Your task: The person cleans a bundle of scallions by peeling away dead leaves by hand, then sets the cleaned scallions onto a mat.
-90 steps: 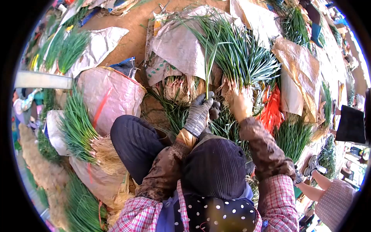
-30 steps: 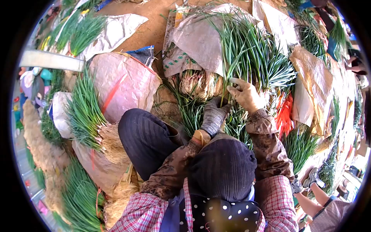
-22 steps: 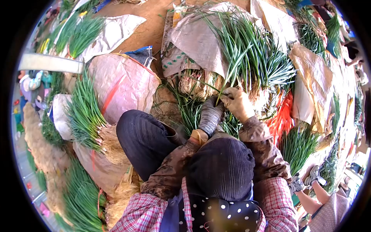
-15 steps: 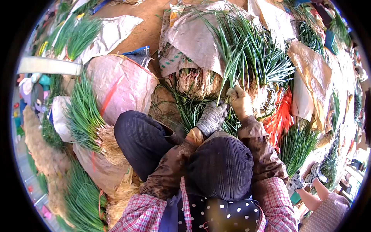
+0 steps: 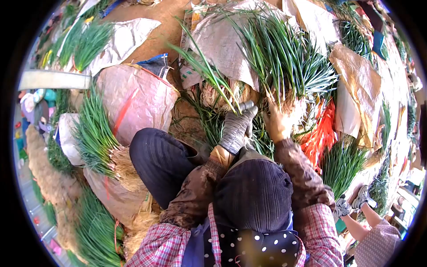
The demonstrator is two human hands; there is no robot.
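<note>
Head camera view: my left hand [image 5: 238,131], in a worn grey glove, is closed around a few spring onion stalks [image 5: 209,69], their green tips slanting toward the far left. Just to its right, my right hand [image 5: 278,123] reaches the root ends of a large spring onion heap [image 5: 284,53]; its fingertips are hidden among the stems, so I cannot tell whether they grip. Red plastic strips [image 5: 324,133] lie right of that hand, near a tan sheet [image 5: 360,82]. Left of my bent knee [image 5: 158,160], a rooted spring onion bunch [image 5: 94,138] lies beside a pinkish sack [image 5: 138,98]. Near right, another person's sneakers [image 5: 364,197] show.
</note>
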